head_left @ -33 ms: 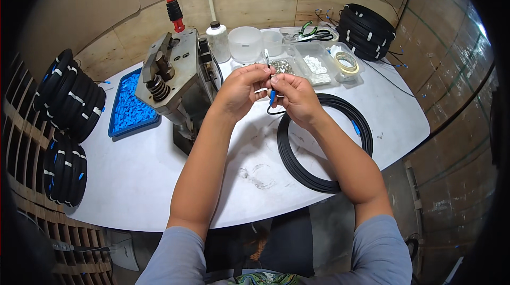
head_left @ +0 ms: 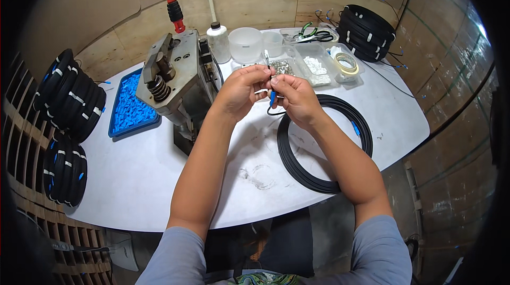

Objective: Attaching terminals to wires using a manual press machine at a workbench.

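Note:
In the middle of the table, my left hand (head_left: 241, 91) and my right hand (head_left: 298, 99) meet, both closed in a pinch on a thin black cable end. Its white-and-metal tip (head_left: 267, 56) points up and away above the fingertips. A blue sleeve (head_left: 273, 98) shows between the hands, lower on the cable. From there the black cable (head_left: 273, 112) curves down toward a flat cable coil (head_left: 289, 165), which lies partly under my right forearm. On the coil's right side is a blue connector (head_left: 355, 128). My fingers hide the exact grip points.
A metal press (head_left: 183, 67) stands left of my hands, beside a blue tray (head_left: 158, 121) of small blue parts. Beyond my hands are a bottle (head_left: 218, 43), plastic tubs (head_left: 245, 44), parts boxes and tape (head_left: 346, 62). Bundled black coils sit at far left (head_left: 69, 96) and back right (head_left: 366, 32).

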Demonstrator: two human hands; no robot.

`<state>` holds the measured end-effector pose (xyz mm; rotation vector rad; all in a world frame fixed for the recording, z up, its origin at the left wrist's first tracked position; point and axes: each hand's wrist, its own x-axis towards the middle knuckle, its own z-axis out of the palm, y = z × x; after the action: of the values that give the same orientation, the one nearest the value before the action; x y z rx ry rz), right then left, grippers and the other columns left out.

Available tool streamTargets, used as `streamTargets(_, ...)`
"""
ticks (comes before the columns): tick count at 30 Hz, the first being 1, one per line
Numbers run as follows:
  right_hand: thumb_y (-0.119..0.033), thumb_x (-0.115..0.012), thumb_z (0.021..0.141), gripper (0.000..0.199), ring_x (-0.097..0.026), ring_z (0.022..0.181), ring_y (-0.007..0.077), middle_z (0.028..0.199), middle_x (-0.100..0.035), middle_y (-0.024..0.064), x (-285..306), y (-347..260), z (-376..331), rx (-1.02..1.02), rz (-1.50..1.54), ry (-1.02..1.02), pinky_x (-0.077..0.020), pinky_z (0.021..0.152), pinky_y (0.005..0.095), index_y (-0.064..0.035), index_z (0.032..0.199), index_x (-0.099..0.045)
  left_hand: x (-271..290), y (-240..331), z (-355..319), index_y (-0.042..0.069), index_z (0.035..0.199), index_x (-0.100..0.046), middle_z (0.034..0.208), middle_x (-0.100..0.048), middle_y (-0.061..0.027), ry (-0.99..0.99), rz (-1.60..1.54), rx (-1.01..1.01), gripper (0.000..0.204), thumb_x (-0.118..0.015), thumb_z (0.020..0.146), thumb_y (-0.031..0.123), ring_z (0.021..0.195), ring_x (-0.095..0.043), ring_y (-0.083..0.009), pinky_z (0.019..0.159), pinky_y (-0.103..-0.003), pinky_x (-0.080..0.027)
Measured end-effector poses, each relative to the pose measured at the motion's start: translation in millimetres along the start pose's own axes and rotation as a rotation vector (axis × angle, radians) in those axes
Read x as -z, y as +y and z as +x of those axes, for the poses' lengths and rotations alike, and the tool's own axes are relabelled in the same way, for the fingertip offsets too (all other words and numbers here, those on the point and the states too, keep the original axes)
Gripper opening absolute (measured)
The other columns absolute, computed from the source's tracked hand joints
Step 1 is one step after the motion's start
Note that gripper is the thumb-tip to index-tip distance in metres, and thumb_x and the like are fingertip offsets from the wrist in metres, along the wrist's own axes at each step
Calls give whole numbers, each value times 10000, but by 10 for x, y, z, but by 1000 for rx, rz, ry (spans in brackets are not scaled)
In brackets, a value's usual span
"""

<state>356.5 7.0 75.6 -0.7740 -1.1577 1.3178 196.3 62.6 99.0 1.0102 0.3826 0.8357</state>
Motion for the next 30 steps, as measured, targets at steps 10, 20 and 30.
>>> streamTargets(10,-191,-587,952,182,-544,671,92,825,-618,27,1,-12,6,5,-8,1,-471,608,239,-17,946,-643,-5,23,-12,57,970,-635,857,-627,-3,-5,26,14,113,-579,919,140,787,-587,-91,726,-250,-467)
streamTargets(20,-195,-603,941,183,-536,654,94,794,-607,25,-18,-42,-1,22,-37,-2,-461,598,238,-17,937,-645,-15,64,-25,70,945,-595,904,-598,-10,-65,50,24,80,-544,935,132,846,-561,-126,796,-338,-450)
streamTargets(30,-203,-609,941,173,-529,653,94,746,-574,14,-29,-53,-20,69,-114,4,-454,603,237,-36,906,-639,-23,74,-43,67,968,-629,905,-630,-2,-102,47,-13,108,-589,938,162,845,-592,-103,760,-269,-459)
